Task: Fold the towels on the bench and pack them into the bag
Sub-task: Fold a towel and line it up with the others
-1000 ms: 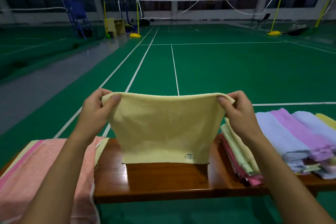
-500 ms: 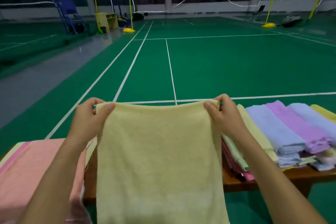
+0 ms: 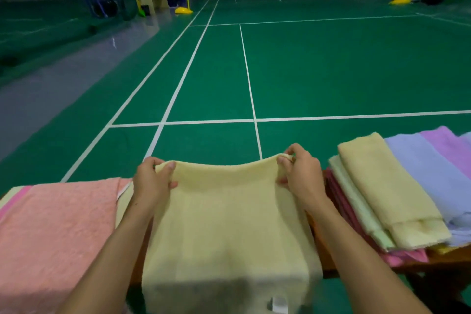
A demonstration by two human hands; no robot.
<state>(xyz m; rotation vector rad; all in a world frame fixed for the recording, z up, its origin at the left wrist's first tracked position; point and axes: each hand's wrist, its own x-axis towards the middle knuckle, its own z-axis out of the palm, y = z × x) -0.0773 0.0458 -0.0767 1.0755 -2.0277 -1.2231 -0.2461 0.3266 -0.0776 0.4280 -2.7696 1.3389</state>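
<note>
step: folding yellow towel | left hand and right hand grip pinching top corners, lower centre | next: lay flat on counter, halve

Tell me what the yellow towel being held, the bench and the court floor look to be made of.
Yellow towel: soft terry-like cloth, probably cotton; matte, nubbly nap, drapes limply from the left hand and right hand.
Bench: seemingly wood, reddish-brown with a slight varnished sheen.
Court floor: smooth green surfacing with painted white lines, likely vinyl or similar; it cannot be told for sure.
</note>
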